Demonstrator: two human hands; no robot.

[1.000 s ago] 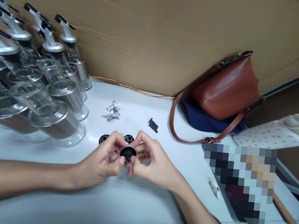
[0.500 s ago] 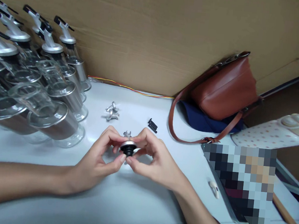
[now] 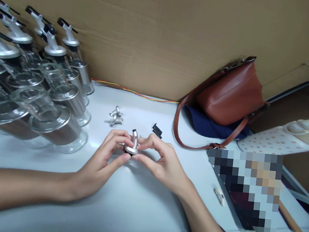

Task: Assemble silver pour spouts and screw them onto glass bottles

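Observation:
Both my hands hold one small silver spout cap (image 3: 132,146) just above the white table (image 3: 123,208). My left hand (image 3: 103,162) pinches it from the left with thumb and fingers. My right hand (image 3: 160,164) pinches it from the right. The cap's silver top and short spout face up; its black underside is hidden. Two loose silver spout pieces (image 3: 115,116) lie on the table behind my hands. A small bundle of black pins (image 3: 157,130) lies to their right.
Several glass dispenser bottles with silver spout lids (image 3: 50,84) crowd the table's left side. A brown leather bag (image 3: 227,94) on blue cloth sits at the back right. A cardboard wall (image 3: 162,33) stands behind. A small white piece (image 3: 220,196) lies near the right edge.
I have turned the cap over in my fingers: its black underside faced me a second ago, and now the silver top and spout point up. My hands sit slightly farther back.

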